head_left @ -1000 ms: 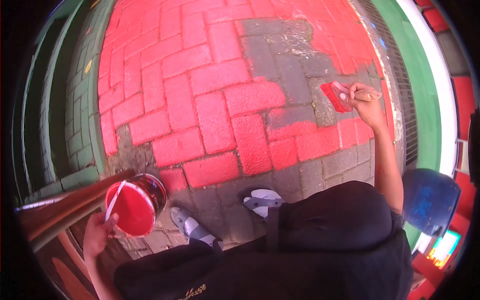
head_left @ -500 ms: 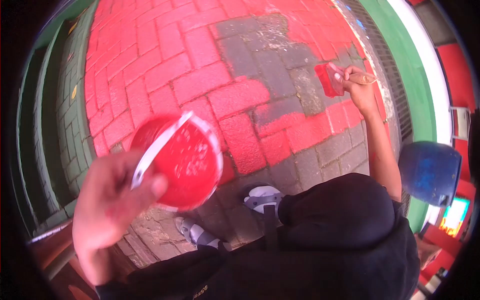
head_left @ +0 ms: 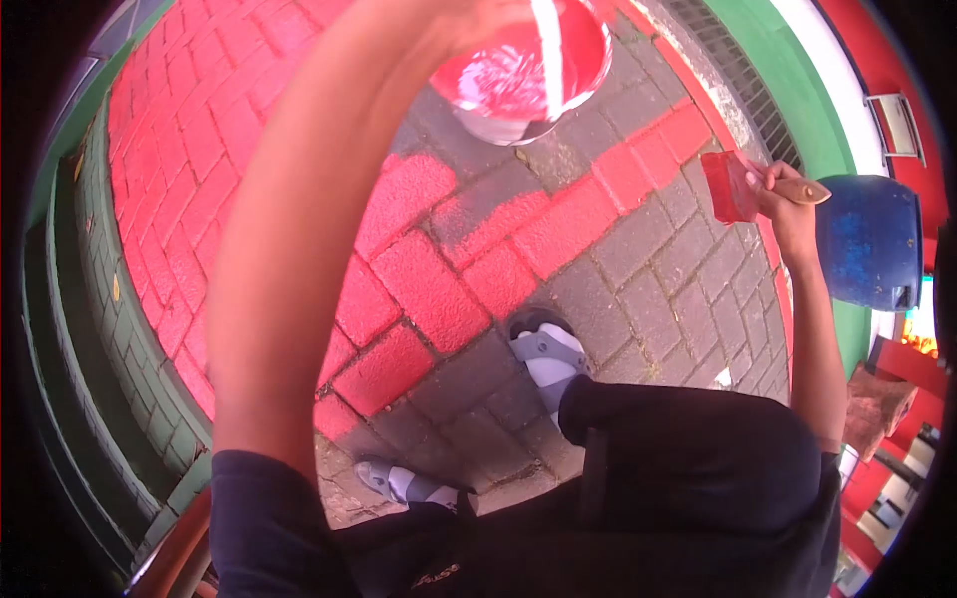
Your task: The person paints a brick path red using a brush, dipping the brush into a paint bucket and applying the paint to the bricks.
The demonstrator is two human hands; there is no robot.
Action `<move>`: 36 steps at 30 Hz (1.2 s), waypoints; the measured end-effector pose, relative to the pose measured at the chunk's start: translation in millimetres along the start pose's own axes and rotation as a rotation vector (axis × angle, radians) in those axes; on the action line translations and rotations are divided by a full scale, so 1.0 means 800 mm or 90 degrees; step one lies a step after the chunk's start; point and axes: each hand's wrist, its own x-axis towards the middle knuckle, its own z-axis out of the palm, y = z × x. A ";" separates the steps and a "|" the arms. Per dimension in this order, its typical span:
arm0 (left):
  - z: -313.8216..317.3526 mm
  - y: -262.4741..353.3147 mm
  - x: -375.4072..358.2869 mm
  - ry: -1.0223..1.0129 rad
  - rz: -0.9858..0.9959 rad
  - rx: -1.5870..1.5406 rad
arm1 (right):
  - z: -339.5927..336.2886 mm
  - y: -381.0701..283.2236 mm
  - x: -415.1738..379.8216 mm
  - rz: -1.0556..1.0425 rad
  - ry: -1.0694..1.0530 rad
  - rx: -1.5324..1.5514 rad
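Note:
At the top of the view my left hand point(head_left: 488, 20) is closed at the bucket's rim and white handle; its fingers are partly blurred. The bucket point(head_left: 518, 130) holds wet red paint point(head_left: 508, 75) and hangs over or stands on unpainted grey bricks; which one I cannot tell. On the right, my right hand point(head_left: 783, 194) grips the wooden handle of a wide paintbrush point(head_left: 731, 187), whose bristles are coated red. Below both lies brick paving, partly red point(head_left: 429, 289) and partly grey point(head_left: 638, 299).
A blue barrel point(head_left: 867, 244) stands at the right beside the green strip point(head_left: 797, 90). A drain grate point(head_left: 748, 90) runs along the paving edge. Green steps point(head_left: 90, 399) are on the left. My sandalled feet point(head_left: 548, 359) are on the bricks.
The left arm has stretched forward, carrying the bucket from the lower left to the top centre. The brush has shifted right and slightly down in view. The camera view has shifted too.

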 end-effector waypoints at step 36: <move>0.133 -0.107 0.054 0.430 -0.482 -0.245 | -0.362 -0.079 -0.438 0.577 -0.068 -0.018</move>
